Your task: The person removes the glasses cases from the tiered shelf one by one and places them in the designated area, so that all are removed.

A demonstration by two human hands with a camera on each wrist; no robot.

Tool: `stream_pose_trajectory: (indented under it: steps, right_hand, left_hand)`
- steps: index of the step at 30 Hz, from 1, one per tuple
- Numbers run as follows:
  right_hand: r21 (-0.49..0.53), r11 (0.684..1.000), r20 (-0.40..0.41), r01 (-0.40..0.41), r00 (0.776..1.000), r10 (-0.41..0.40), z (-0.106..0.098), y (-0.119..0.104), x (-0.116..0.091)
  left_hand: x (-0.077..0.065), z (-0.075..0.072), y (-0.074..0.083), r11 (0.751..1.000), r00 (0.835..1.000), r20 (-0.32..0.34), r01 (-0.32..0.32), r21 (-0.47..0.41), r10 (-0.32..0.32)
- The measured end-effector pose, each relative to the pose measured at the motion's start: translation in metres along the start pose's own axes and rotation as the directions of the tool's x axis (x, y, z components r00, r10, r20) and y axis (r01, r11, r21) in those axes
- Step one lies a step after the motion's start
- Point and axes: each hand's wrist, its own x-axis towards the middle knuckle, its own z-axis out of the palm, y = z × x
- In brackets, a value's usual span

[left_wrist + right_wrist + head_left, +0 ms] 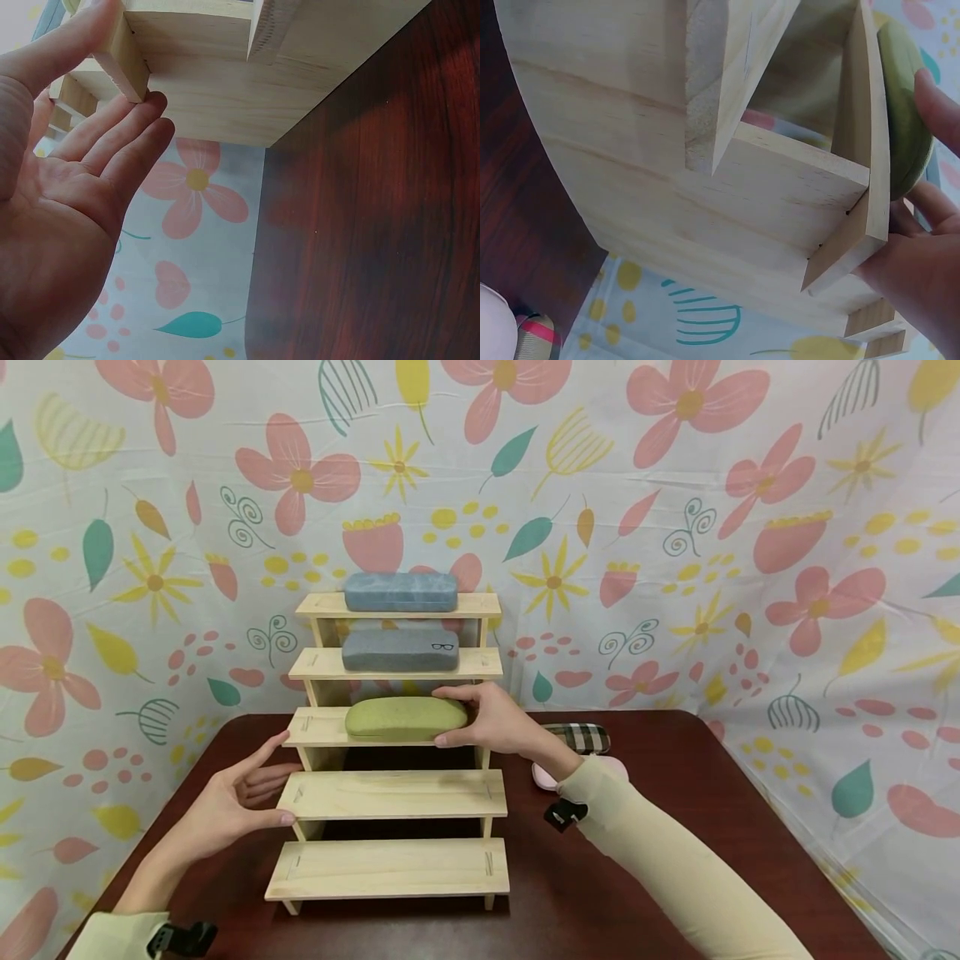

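A five-step wooden display rack [397, 794] stands on the table. Across its middle step lies a green glasses case [401, 718], long side toward me. My right hand [498, 718] pinches the right end of this case, thumb toward the front and fingers behind; the right wrist view shows the case resting along the board's top. At the rack's left side, my left hand [221, 802] has its fingers stretched out, with the index fingertip at the middle step's end and the thumb at the edge of the step below. The left wrist view shows those fingers [124, 139] fairly straight against a board's end.
A blue glasses case [401, 592] sits on the top step, a grey one [397, 652] with a small glasses print on the step below it. Behind my right forearm, a checkered case [588, 737] and a pink case [613, 768] lie on the dark red table [645, 860]. A floral cloth [585, 510] hangs behind.
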Motion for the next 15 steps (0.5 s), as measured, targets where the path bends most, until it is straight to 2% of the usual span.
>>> stream_pose_trajectory:
  steps: [6, 15]
  right_hand:
    - [0.084, 0.996, -0.022, 0.0, 1.0, 0.002, -0.0001, -0.0019, -0.0039]
    - [0.122, 0.992, -0.076, 0.032, 0.997, -0.023, -0.0011, -0.0003, -0.0097]
  left_hand:
    - [-0.0001, 0.0, -0.0003, 1.0, 1.0, -0.006, 0.005, 0.0, -0.005]
    - [-0.0003, 0.0004, 0.0019, 1.0, 1.0, -0.011, -0.007, -0.003, 0.007]
